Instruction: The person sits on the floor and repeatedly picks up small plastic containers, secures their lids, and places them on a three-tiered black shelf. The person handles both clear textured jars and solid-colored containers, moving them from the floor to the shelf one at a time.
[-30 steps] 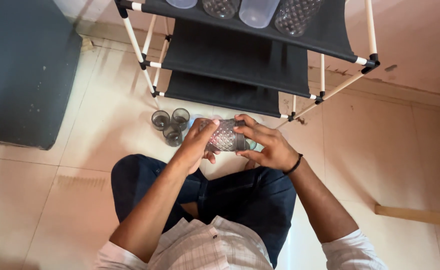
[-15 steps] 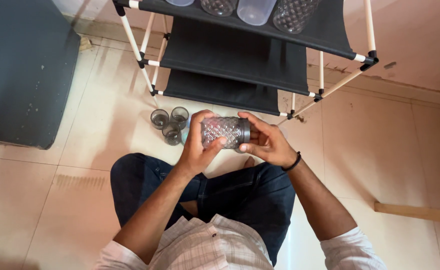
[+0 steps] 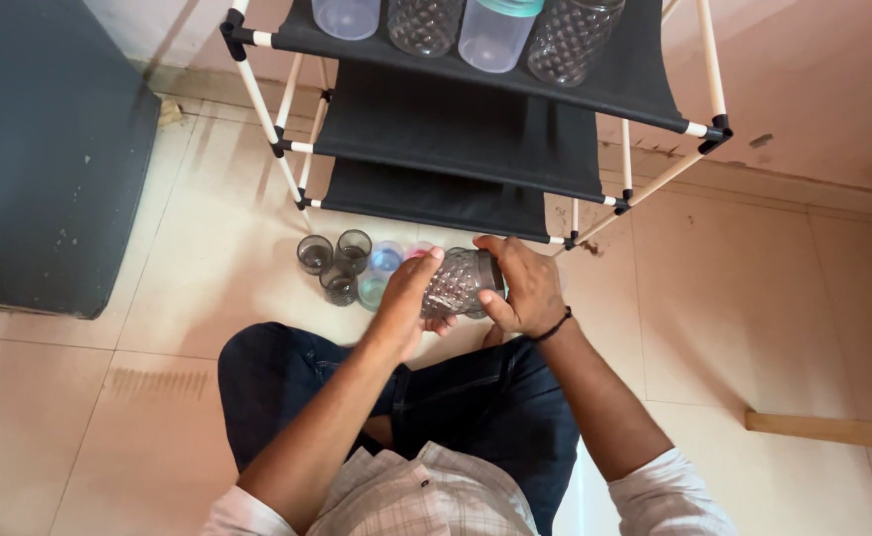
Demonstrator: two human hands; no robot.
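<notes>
Knees folded under me in dark blue trousers (image 3: 476, 407), I sit on the pale tiled floor (image 3: 753, 298) with both forearms reaching forward over my lap. Between my hands I hold a clear jar with a diamond-studded surface (image 3: 456, 283), lifted off the floor just above my knees. It lies on its side, its long axis running left to right across my view, with the mouth end toward my right hand and the base toward my left. My left hand (image 3: 406, 303) has its grip wrapped over the base end, fingers curled across the top of the glass. My right hand (image 3: 525, 288) has its grip closed around the mouth end, thumb toward me and fingers over the far side, so I cannot tell whether a lid sits there. Just beyond the jar, a cluster of small tumblers (image 3: 342, 266) stands upright on the floor, some smoky grey and some tinted blue and pink. Behind them rises a rack with black fabric shelves (image 3: 456, 129) on pale rods. On its top shelf stand more clear containers (image 3: 496, 30), two of them studded like the jar I hold. A dark cabinet (image 3: 49, 149) stands off to the left.
</notes>
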